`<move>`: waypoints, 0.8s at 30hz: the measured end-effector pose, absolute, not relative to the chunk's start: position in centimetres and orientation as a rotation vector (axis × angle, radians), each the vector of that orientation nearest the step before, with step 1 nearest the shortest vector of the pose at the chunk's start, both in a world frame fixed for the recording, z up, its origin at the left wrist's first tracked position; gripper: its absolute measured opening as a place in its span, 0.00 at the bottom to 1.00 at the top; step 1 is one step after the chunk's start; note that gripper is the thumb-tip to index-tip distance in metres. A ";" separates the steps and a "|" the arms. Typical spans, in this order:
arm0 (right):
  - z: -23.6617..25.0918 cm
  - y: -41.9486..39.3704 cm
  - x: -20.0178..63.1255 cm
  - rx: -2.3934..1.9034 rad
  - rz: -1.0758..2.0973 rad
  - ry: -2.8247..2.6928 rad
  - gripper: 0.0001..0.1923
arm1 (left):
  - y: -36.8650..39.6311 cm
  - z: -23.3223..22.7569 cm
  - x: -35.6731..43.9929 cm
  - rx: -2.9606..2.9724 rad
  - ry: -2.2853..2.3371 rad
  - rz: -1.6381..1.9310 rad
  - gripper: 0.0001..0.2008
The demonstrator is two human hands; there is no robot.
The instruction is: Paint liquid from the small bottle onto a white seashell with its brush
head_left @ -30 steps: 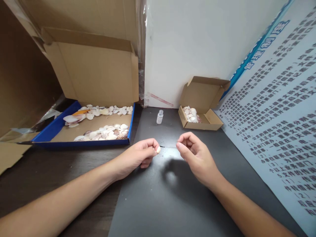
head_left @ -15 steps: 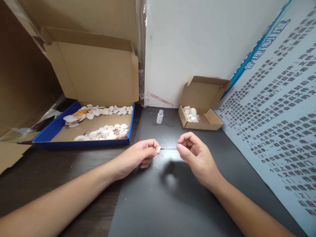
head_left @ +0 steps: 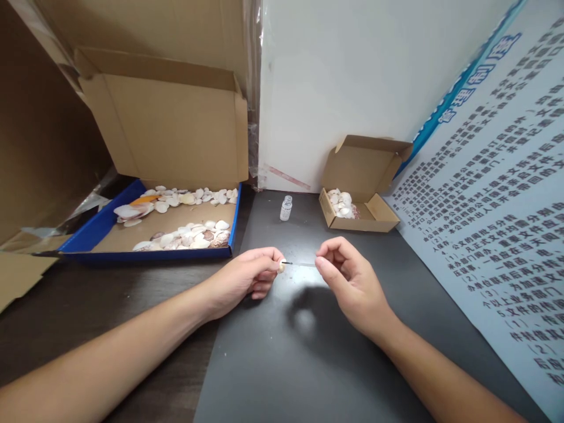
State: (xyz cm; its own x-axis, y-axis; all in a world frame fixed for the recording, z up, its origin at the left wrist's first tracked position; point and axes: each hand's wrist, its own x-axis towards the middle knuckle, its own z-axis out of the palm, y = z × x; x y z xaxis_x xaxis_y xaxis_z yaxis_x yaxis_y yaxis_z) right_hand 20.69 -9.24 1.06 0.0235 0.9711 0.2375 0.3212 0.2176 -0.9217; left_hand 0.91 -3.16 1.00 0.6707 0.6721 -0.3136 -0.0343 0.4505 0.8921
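My left hand (head_left: 251,275) pinches a small pale shell (head_left: 282,267) between thumb and fingertips, above the dark mat. My right hand (head_left: 352,282) is closed on the far end of a thin, clear-stemmed applicator brush (head_left: 302,264), held level. Its dark tip points left and meets the shell, or lies just in front of it; I cannot tell which. Beyond the hands a small clear bottle (head_left: 285,210) with a white label stands upright, uncapped.
At the left, a blue-edged cardboard box (head_left: 150,257) with its lid raised holds rows of shells (head_left: 194,235). A smaller open box (head_left: 363,224) at the back right has white shells (head_left: 341,202) in its left part. A printed board (head_left: 493,205) leans along the right side.
The shell has turned a little in my left hand, and more of the brush's dark tip shows, further left against it. Both hands stay nearly in place.
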 end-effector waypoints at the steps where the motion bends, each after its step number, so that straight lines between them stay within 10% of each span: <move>1: 1.0 -9.2 20.6 -1.261 0.843 -1.485 0.07 | -3.1 1.0 0.9 1.012 0.722 0.491 0.06; 24: 0.6 -9.3 20.5 -1.323 0.784 -1.537 0.05 | -2.9 1.0 0.7 0.834 0.653 0.579 0.07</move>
State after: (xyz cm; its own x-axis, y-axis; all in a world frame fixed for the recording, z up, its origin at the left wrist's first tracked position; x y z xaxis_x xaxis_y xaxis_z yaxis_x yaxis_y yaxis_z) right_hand 20.52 -9.29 0.63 0.0127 0.9712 0.2379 0.3776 0.2156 -0.9005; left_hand 0.67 -2.88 1.05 0.6630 0.6893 -0.2922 -0.2072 0.5440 0.8131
